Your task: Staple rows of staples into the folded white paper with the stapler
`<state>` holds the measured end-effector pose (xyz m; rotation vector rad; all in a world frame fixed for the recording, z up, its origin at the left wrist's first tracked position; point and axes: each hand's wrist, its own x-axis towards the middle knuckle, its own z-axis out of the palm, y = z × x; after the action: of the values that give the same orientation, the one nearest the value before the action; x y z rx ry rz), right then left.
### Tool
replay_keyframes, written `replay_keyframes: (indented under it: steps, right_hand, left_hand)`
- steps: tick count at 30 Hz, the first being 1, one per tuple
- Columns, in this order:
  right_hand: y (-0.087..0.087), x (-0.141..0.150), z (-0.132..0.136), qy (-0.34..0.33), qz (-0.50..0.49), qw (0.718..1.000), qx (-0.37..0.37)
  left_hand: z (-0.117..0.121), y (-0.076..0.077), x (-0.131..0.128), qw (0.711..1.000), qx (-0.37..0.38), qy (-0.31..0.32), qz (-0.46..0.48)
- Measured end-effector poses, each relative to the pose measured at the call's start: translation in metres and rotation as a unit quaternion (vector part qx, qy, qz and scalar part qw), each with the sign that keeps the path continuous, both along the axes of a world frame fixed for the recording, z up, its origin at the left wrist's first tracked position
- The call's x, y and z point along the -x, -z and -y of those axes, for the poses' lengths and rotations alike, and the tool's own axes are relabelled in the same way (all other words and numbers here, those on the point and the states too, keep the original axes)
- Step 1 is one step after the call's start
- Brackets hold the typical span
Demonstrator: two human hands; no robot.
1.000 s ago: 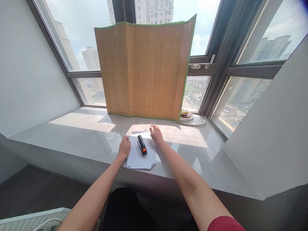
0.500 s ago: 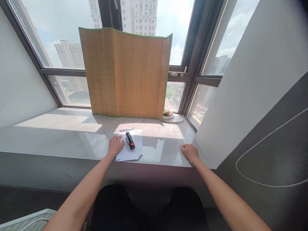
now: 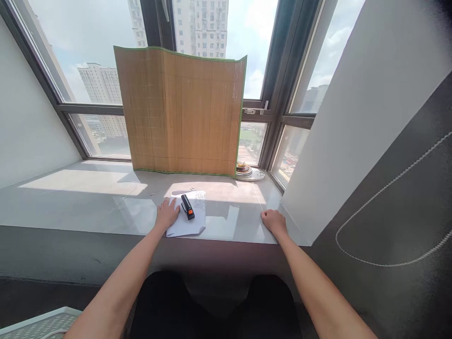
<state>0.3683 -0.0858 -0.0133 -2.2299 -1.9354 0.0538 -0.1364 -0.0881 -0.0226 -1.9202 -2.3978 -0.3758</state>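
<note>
A black stapler (image 3: 188, 207) with an orange patch near its lower end lies on white sheets of paper (image 3: 183, 229) on the windowsill. Small writing covers the upper right of the top sheet. My left hand (image 3: 167, 214) rests flat over the paper's left edge, fingers spread, just left of the stapler and apart from it. Well to the right, my right hand (image 3: 274, 221) lies on the bare sill in a loose fist, its fingers curled under. Whether anything is inside that fist is hidden.
Behind the paper a bamboo mat (image 3: 183, 113) with green edging stands against the window. Stacked plates (image 3: 250, 174) sit at its right foot. A beaded cord (image 3: 356, 212) hangs at the right wall. A pale perforated basket (image 3: 42, 325) is at lower left.
The whole view has shifted slightly, so everything sits a little further left. Both hands, the stapler and the paper keep their places on the sill.
</note>
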Motion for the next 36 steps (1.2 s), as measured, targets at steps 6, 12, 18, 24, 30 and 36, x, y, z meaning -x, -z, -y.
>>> replay_keyframes:
  steps: [6,12,18,24,30,36]
  right_hand:
    - [0.0,0.0,-0.001,0.003,-0.007,1.0,0.002]
    - [-0.001,0.0,0.0,0.004,-0.005,1.0,0.003]
    - [0.001,0.0,-0.002,0.006,-0.001,1.0,0.005]
    - [0.002,-0.001,-0.002,0.004,-0.003,1.0,0.002]
    - [-0.002,0.001,0.0,0.001,-0.003,1.0,0.004]
    - [-0.004,0.003,0.001,0.005,0.001,1.0,0.01]
  left_hand:
    - [-0.001,-0.001,0.001,0.998,0.051,0.033,0.002]
    - [-0.002,-0.001,0.001,0.997,0.063,0.036,-0.005]
    - [-0.004,0.003,0.003,0.998,0.05,0.038,0.0]
    - [-0.005,0.004,0.002,0.998,0.057,0.04,-0.011]
    - [0.005,-0.009,-0.006,0.994,0.073,0.06,-0.049]
    - [0.02,-0.011,-0.061,0.992,0.054,0.106,-0.052]
